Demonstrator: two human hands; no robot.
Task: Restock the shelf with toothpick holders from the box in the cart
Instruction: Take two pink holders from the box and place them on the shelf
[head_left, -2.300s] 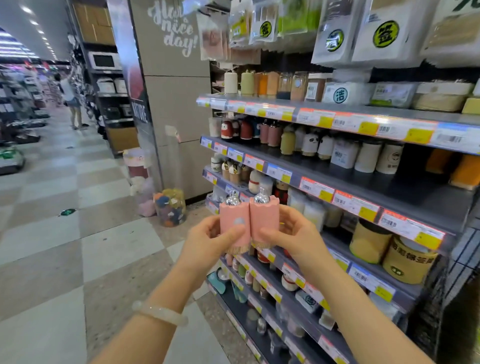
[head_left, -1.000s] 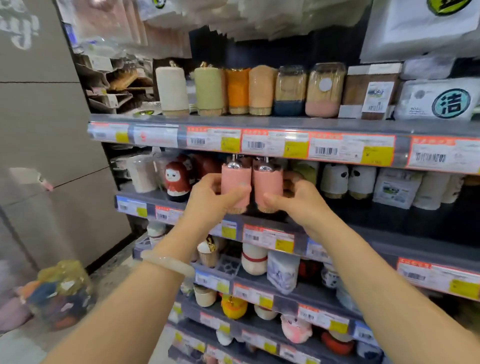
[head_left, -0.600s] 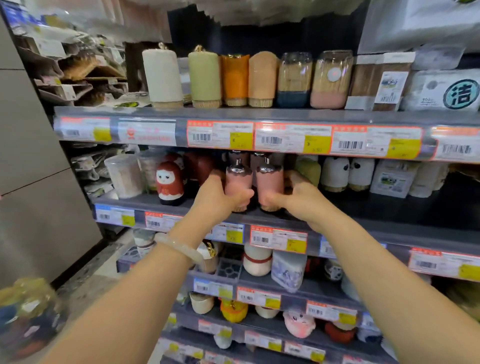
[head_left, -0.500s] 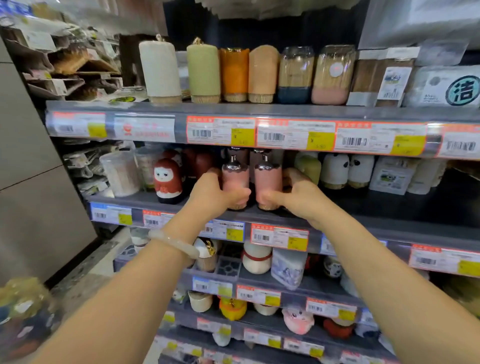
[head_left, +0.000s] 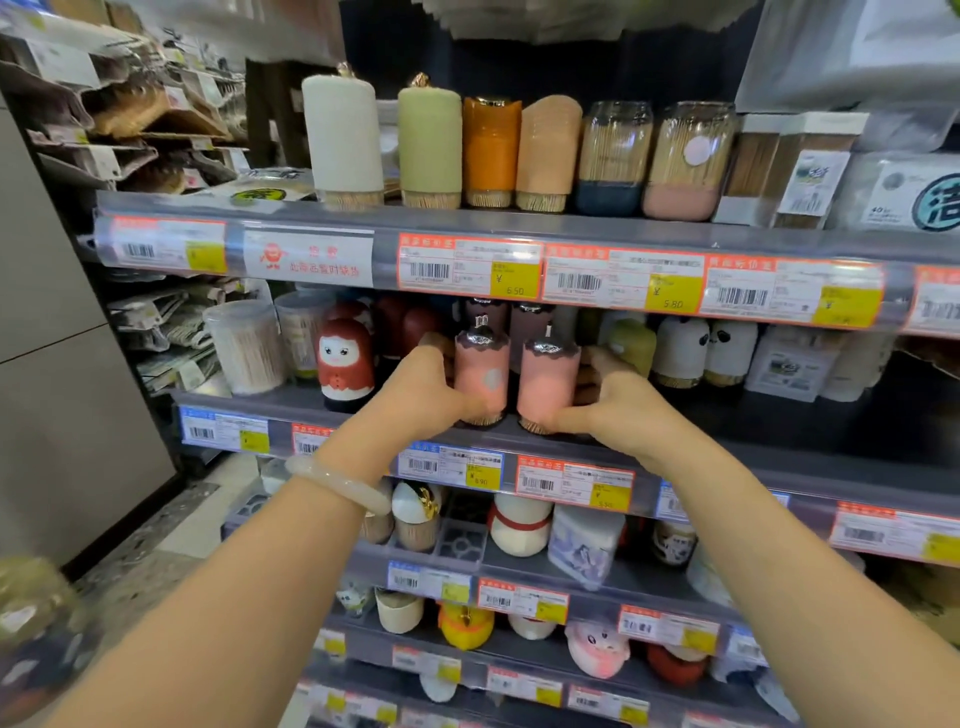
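Two pink toothpick holders with silver tops stand side by side at the front of the second shelf (head_left: 675, 447). My left hand (head_left: 421, 395) grips the left holder (head_left: 480, 371), thumb across its lower front. My right hand (head_left: 618, 400) grips the right holder (head_left: 548, 382) the same way. Both holders are upright with their bases at the shelf surface. Two darker holders of the same shape stand right behind them. The box and the cart are out of view.
A red doll-shaped holder (head_left: 344, 364) stands just left of my left hand, and a green holder (head_left: 631, 345) and panda holders (head_left: 680, 353) to the right. The shelf above (head_left: 571, 228) carries tall toothpick jars. Lower shelves hold more holders. A grey pillar (head_left: 57, 338) is at the left.
I stepped up to the shelf, and both hands carried the pink holders from chest height forward and down onto the second shelf, where they now stand.
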